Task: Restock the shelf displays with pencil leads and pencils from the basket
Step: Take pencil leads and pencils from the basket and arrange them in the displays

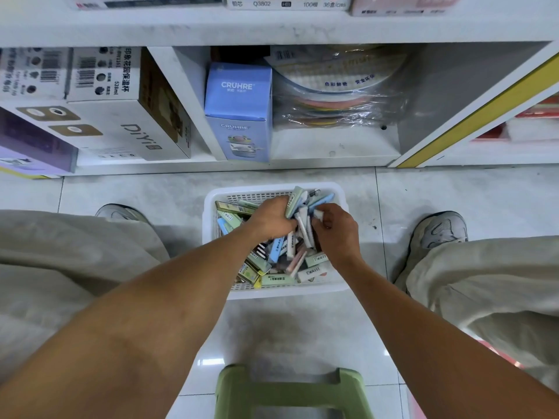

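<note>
- Bottom centre of the frame: a green stool [290,391] on the tiled floor.
- Centre: a white basket [335,190] heaped with small pastel packs [279,279] lying at mixed angles.
- Over its far half, the left hand [270,217] is clamped on a bundle of packs [298,199], their long axes fanning up and right.
- The right hand [334,228], just beside it, pinches one white pack [318,213] at the bundle, so both hands sit equally near.
- Top edge: the display shelf [272,25] lies well apart, straight ahead; the bundle must likely lift upward.
</note>
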Demonstrator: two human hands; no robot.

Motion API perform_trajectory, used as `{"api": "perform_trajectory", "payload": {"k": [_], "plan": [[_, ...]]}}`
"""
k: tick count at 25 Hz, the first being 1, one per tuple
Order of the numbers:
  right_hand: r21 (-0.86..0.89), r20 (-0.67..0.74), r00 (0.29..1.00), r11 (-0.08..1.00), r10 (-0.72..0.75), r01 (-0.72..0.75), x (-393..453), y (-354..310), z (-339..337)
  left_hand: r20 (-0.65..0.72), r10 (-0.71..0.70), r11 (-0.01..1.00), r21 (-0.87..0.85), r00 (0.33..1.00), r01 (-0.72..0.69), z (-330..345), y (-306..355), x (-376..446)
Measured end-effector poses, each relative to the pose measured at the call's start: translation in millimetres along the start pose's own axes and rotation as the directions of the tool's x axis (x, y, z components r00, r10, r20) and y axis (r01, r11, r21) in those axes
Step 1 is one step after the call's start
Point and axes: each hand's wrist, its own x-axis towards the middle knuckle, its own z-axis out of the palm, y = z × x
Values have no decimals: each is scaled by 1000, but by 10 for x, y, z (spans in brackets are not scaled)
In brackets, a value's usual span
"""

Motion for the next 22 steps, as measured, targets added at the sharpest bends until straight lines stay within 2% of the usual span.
{"api": "perform_trajectory", "payload": {"k": [7,12,15,17,19,21,22], "plan": [[21,-12,999,999,-45,46,4,-141,-64,-184,-68,979,-200,981,30,-180,-35,-139],[76,6,997,994,-80,80,-33,-333,-149,-232,-107,940,-340,967,23,-378,-132,-403],[111,-15,995,989,-95,96,-15,-393,-197,-258,-176,873,-486,950,29,-459,-184,-542],[264,17,999,964,-37,32,-12,-453,-238,-251,-211,800,-600,945,19,-515,-194,-599],[417,68,993,901,95,-115,-17,-519,-263,-242,-237,728,-686,941,7,-543,-184,-643],[545,207,953,783,219,-298,-28,-566,-282,-215,-243,685,-728,946,10,-529,-161,-679],[601,314,922,705,227,-378,-39,-574,-287,-193,-232,677,-736,953,16,-511,-152,-694]]}}
